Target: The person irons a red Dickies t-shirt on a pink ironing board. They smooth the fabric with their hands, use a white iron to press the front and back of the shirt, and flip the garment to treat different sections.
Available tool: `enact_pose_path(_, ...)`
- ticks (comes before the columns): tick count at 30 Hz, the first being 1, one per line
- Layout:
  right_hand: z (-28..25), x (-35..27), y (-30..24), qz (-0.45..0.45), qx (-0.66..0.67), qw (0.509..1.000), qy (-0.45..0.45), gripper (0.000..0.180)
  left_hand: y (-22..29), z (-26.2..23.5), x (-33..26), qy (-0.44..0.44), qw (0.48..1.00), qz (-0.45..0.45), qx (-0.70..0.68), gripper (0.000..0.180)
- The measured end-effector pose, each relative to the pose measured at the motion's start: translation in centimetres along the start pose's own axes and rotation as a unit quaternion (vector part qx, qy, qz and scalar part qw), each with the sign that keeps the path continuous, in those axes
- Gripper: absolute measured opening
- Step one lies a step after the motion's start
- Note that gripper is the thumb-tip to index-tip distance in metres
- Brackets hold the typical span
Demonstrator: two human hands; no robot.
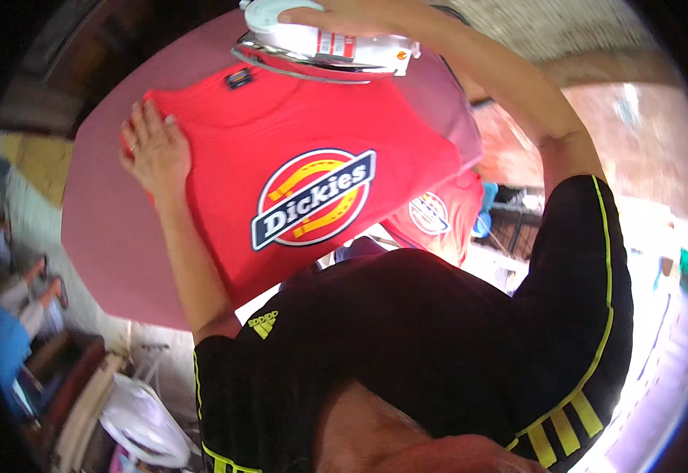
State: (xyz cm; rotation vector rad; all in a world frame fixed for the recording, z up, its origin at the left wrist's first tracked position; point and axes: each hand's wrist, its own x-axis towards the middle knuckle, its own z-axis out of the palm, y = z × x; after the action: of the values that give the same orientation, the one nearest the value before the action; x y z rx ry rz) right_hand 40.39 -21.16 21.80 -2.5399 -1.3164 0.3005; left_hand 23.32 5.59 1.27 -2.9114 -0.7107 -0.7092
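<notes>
A red T-shirt (233,205) with a round printed emblem lies spread on a pink padded ironing board (107,236). My left hand (153,150) rests flat on the shirt's left side, fingers apart, a ring on one finger. My right hand (336,16) grips the top of a white clothes iron (320,43) with a shiny metal soleplate, which sits at the far end of the shirt near its collar. My dark shirt with yellow stripes fills the lower picture.
A second red garment (438,217) with a similar emblem hangs off the board's right edge. White bags (143,426) and clutter lie on the floor at lower left. A brick-red floor (635,150) shows at right.
</notes>
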Motion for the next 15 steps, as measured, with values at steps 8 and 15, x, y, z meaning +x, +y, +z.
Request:
enact_pose_path(8,-8.8,-20.4,9.1,0.412,0.139,0.898,0.068,0.049,-0.5,1.0,0.0,-0.017,1.000,0.023,0.011,0.056)
enact_pose_path(15,-6.0,-29.4,17.0,0.377,0.184,0.891,0.175,0.047,-2.1,1.0,0.0,-0.003,0.999,0.030,0.018,0.056)
